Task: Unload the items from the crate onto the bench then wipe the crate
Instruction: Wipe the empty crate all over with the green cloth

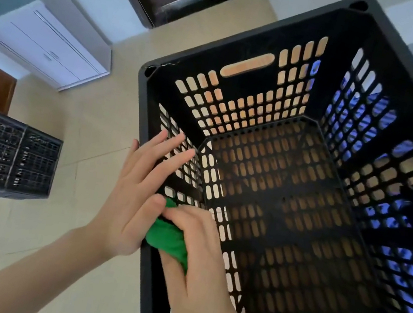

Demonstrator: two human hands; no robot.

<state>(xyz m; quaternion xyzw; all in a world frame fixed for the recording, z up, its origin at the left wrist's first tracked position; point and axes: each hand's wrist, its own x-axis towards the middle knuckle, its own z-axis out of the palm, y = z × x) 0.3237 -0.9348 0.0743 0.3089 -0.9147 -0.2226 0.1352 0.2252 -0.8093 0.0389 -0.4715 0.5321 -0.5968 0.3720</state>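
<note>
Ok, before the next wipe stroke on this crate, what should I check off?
1. Inside of the crate holds no items: ok.
2. The right hand grips the green cloth: ok.
3. The green cloth lies against the left inner wall: ok.
4. The left hand braces that wall with straight fingers: ok.
5. Unloaded items sit on the bench: cannot tell, the bench is out of view.
</note>
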